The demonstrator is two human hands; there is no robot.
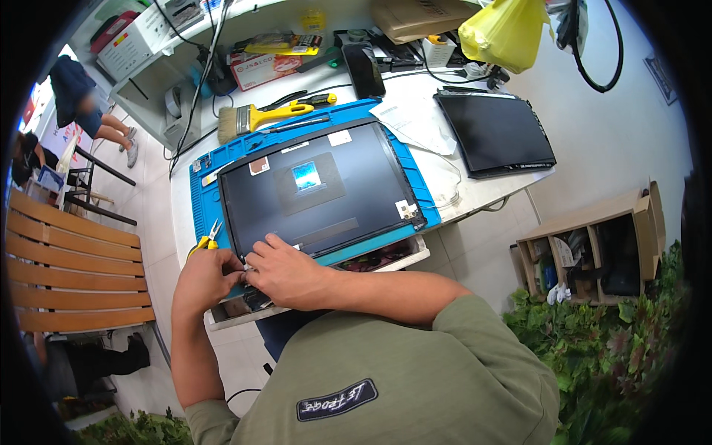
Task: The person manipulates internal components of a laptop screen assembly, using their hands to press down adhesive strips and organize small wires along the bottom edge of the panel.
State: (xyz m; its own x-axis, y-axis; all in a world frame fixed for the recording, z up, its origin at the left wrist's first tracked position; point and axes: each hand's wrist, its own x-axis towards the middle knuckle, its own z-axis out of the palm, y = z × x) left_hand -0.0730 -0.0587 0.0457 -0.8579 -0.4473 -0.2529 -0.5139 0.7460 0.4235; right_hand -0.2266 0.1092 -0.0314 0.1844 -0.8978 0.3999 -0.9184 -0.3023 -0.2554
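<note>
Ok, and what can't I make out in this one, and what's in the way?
All in the head view:
Whatever sits between the left hand and right hand: too small, and their grip covers it.
Dark panel: its near left corner, behind the hands.
Yellow-handled pliers: handle ends, behind the left hand.
Drawer: part of its inside, under the right forearm.
Foliage: outer side, cut off by the fisheye rim.

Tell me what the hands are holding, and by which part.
Cannot tell: the left hand and right hand are close together at the near-left corner of the dark panel; any hold there is hidden.
</note>
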